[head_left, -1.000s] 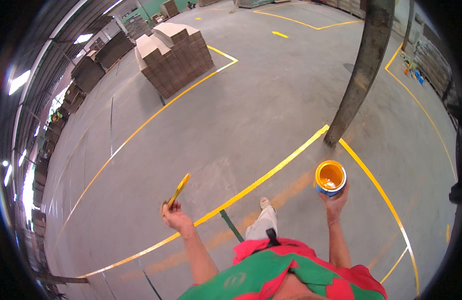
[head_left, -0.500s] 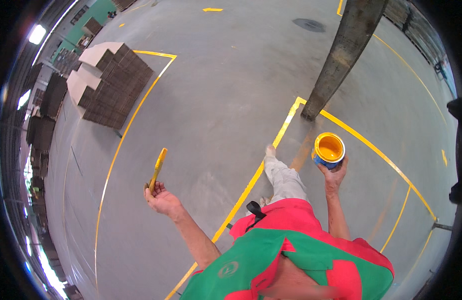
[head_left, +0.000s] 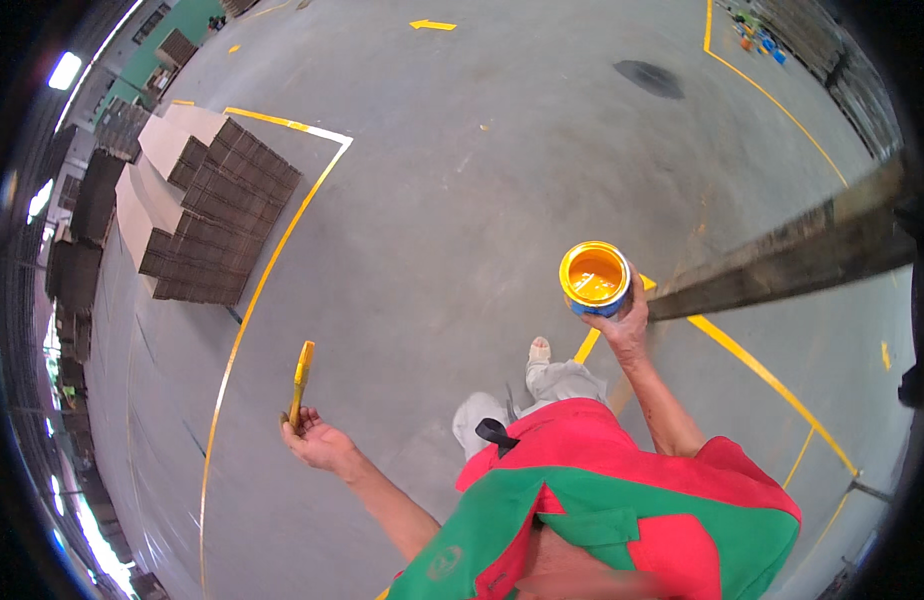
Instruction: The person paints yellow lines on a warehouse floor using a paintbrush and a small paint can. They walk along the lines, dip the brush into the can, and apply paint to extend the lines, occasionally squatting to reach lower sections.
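Observation:
My left hand (head_left: pixel 318 440) is closed round the handle of a paintbrush (head_left: pixel 302 380), held out over the floor with its yellow-coated end pointing up. In my right hand (head_left: pixel 627 325) is a blue paint can (head_left: pixel 602 308), gripped from below and the side. The can has no lid on. Yellow paint lies inside it, and its rim is smeared with the same yellow. Brush and can are well apart.
Yellow lines (head_left: pixel 282 247) run over the grey floor. Stacked flat cardboard (head_left: pixel 217 225) stands at the left. A dark post (head_left: pixel 782 245) rises at the right, close to the can. A dark patch (head_left: pixel 650 78) marks the floor farther off.
I have stepped forward: the post now lies farther right and nearer. The can has moved left and up in view, the brush slightly down and left. Both are still held.

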Demonstrator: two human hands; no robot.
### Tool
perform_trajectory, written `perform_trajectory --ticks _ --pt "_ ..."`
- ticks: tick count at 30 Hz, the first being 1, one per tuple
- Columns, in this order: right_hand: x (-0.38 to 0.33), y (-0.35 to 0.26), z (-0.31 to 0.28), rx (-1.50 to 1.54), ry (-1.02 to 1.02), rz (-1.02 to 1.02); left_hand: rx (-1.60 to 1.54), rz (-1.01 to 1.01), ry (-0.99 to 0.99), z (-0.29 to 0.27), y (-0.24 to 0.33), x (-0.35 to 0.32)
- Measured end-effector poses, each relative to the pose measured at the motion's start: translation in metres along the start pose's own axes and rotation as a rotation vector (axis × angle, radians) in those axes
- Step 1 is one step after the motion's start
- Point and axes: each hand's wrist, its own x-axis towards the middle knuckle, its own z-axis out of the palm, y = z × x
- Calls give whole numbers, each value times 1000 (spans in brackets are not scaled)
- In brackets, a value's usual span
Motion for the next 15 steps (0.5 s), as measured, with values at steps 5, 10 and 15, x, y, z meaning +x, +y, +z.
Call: perform_trajectory --ticks 5,10,15 --pt "85 12 43 -11 -47 -31 4 -5 16 76 -34 29" --pt "174 48 94 -24 65 -21 -12 -46 -52 174 -113 119" --pt "251 62 145 20 234 -2 -70 -128 -112 293 -181 213"
